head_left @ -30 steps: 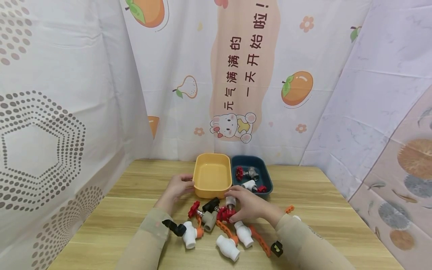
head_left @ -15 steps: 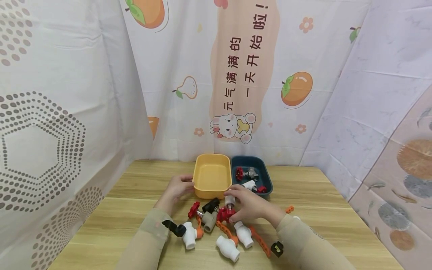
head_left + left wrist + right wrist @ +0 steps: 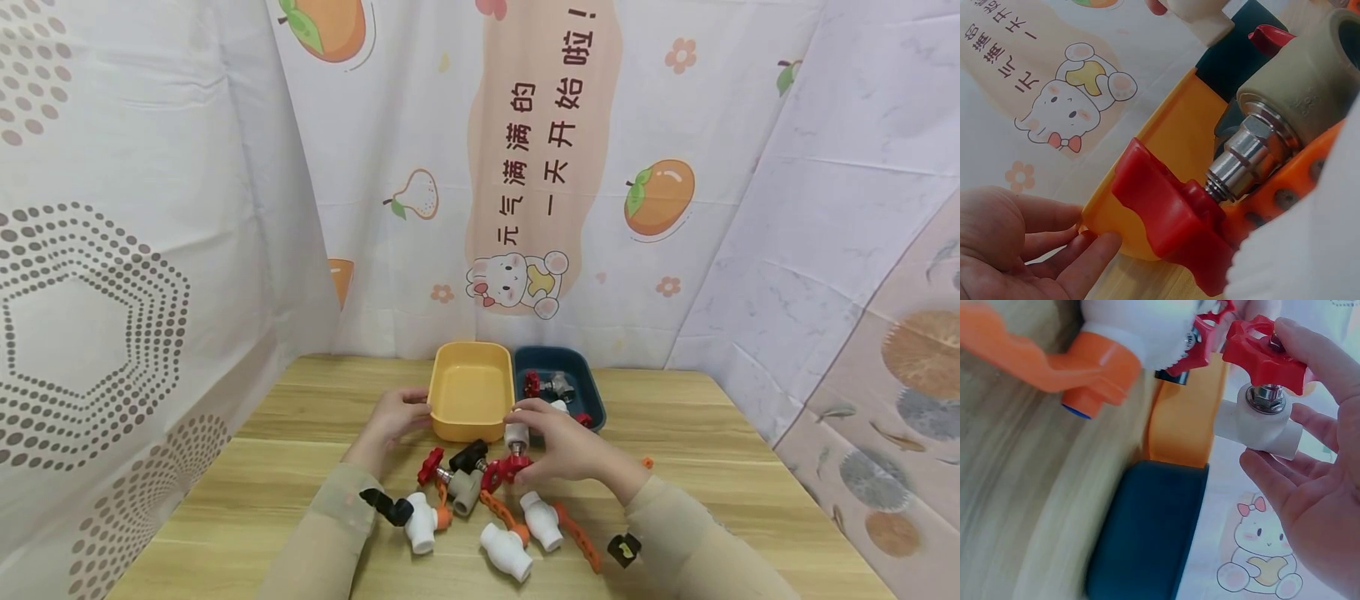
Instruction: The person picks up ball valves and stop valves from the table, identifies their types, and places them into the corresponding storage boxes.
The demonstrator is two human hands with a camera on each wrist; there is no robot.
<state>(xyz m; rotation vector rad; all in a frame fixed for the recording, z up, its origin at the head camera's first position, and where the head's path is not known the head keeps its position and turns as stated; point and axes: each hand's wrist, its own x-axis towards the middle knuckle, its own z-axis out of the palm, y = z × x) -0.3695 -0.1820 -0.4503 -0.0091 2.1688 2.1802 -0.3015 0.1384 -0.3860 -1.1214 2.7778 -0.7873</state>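
Observation:
My right hand (image 3: 566, 442) holds a white stop valve (image 3: 517, 435) with a red handwheel just above the table, in front of the bins. In the right wrist view, the thumb lies on the handwheel (image 3: 1263, 353) and the fingers are around the white body (image 3: 1260, 425). My left hand (image 3: 395, 417) grips the left side of a yellow bin (image 3: 471, 431), its fingertips at the rim. Near the hands lie a beige valve (image 3: 465, 492) with a red handwheel and a black valve (image 3: 469, 456).
A dark blue bin (image 3: 596, 383), right of the yellow one, contains several red-handled valves. White ball valves (image 3: 506, 552) with orange levers (image 3: 581, 537) lie on the front of the wooden table (image 3: 300, 408). A printed curtain (image 3: 420, 275) hangs behind.
My right hand has lifted the white stop valve slightly and moved a little to the right with it. My left hand has stayed at the yellow bin.

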